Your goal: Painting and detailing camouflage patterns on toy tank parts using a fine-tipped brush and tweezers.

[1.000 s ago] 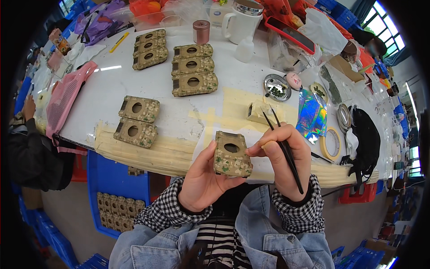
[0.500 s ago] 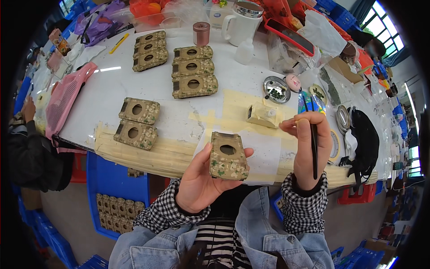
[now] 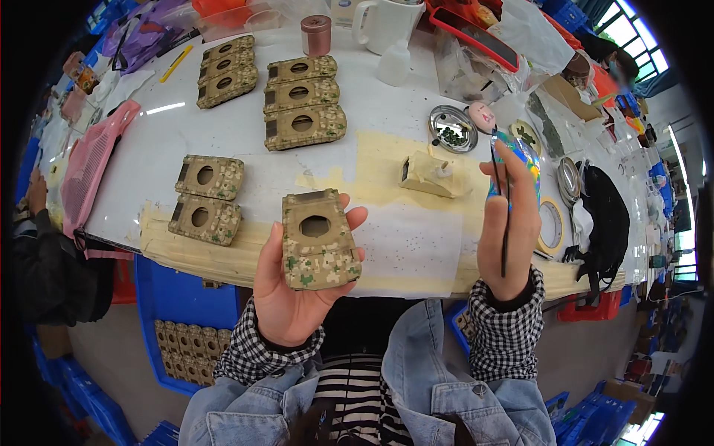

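Note:
My left hand (image 3: 284,316) is wrapped round a camouflage model tank hull (image 3: 320,255). Its top faces up, with a round hole and small green patches toward its near end. To the right, my right hand (image 3: 517,223) grips black tweezers (image 3: 505,241), their tips pointing away from me. Beyond those tips lies a round metal dish (image 3: 468,140) with small dark green bits in it. A block wrapped in cream tape (image 3: 425,177) stands between the two hands, farther back. Two more hulls (image 3: 204,217) sit side by side left of my left hand.
Two rows of hulls (image 3: 303,126) stand farther back. A pink mesh basket (image 3: 100,167) is at the left, a black cloth bag (image 3: 606,230) and tape roll (image 3: 551,227) at the right. Below the table edge, a blue crate (image 3: 149,297) holds several hulls. Another person's hand (image 3: 37,192) shows far left.
My left hand has moved left and lifted the hull closer to me. The right hand has turned and reached farther forward with the tweezers. The whole view has shifted slightly.

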`<state>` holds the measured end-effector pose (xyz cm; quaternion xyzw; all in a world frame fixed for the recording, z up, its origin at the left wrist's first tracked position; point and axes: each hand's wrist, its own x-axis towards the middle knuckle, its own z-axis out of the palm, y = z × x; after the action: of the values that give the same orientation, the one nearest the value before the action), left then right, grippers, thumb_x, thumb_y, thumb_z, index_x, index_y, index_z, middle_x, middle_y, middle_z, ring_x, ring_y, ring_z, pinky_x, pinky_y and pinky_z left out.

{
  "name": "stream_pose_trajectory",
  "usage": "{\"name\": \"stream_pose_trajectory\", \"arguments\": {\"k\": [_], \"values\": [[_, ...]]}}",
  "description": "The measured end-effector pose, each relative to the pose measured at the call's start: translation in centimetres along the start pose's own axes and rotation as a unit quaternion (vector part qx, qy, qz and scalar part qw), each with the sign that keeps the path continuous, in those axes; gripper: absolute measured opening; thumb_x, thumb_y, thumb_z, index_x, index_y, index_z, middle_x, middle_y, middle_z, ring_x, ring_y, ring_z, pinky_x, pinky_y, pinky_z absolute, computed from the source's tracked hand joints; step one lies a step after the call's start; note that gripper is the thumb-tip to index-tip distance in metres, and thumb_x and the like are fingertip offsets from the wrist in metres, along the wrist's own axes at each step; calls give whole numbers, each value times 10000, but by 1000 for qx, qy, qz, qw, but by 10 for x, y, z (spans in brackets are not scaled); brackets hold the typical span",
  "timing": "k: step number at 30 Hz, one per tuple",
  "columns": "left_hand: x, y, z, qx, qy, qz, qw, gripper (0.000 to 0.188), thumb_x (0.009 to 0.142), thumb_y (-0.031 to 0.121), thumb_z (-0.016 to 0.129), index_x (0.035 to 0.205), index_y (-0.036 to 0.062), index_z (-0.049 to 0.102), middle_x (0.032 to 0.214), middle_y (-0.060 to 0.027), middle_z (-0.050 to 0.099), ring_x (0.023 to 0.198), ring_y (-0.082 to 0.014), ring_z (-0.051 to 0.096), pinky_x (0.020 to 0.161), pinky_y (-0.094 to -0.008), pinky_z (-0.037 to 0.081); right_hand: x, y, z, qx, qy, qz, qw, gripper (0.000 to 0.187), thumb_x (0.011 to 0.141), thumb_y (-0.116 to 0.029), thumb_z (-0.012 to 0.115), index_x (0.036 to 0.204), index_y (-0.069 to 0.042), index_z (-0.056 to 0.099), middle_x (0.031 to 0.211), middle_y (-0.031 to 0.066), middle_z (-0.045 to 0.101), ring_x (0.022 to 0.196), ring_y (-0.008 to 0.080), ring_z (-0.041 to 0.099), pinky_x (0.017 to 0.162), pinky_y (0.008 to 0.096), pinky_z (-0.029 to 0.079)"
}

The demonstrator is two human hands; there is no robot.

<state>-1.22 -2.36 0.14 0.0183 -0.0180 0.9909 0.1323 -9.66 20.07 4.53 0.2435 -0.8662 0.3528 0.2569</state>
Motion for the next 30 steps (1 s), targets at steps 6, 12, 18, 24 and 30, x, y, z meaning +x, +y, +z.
{"name": "stream_pose_trajectory", "arguments": {"k": [6,12,18,24,30], "values": [[2,-3,0,6,24,13,1000,588,975,406,257,1410,20,174,1414,-203,282,1228,-334,420,912,-437,494,-47,-21,-16,222,-97,104,965,341,793,-79,675,1080,50,543,952,132,626,858,235,626,776,315,473],[4,-6,-4,47,33,3,998,569,976,399,254,1408,33,201,1441,-160,249,1299,-312,328,971,-463,439,-60,-4,-9,291,-185,135,929,133,814,-95,651,892,13,652,823,95,641,754,186,587,683,276,456],[5,-8,-4,59,41,-1,997,554,979,385,253,1405,33,213,1434,-156,262,1289,-314,343,972,-465,438,-64,0,1,319,-180,216,905,72,834,-54,619,855,13,636,806,82,622,736,154,571,657,255,441],[8,-15,-3,34,62,27,997,645,963,412,289,1412,10,60,1378,-266,278,1153,-369,473,872,-447,516,-59,5,3,278,-217,138,926,98,804,-72,661,867,1,644,805,81,628,716,172,572,642,266,442],[6,-11,-5,35,53,8,998,593,970,399,271,1407,21,139,1406,-211,270,1213,-345,419,917,-455,484,-54,6,2,258,-219,-3,941,166,746,-117,708,879,-36,651,843,74,650,740,220,587,661,303,464]]}}
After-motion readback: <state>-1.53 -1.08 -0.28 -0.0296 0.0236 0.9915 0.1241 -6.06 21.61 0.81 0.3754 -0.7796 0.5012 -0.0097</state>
